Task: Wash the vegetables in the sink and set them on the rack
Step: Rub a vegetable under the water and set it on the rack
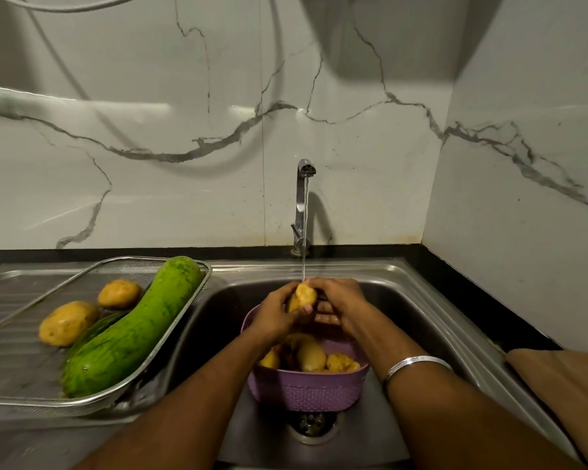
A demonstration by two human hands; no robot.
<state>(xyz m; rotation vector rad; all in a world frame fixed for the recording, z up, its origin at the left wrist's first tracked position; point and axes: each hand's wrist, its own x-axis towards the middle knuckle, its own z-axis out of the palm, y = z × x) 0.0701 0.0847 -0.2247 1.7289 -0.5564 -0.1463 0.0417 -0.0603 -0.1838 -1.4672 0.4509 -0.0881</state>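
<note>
Washing a potato (305,294) under the tap (304,184)

Held tight by left hand (275,317) and right hand (341,305) — rack (184,317) off to the left, nearer the left hand.

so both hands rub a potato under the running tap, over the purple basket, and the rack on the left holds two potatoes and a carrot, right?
No carrot. The head view shows the rack holding two potatoes and a big green gourd. The rest stands.
</note>
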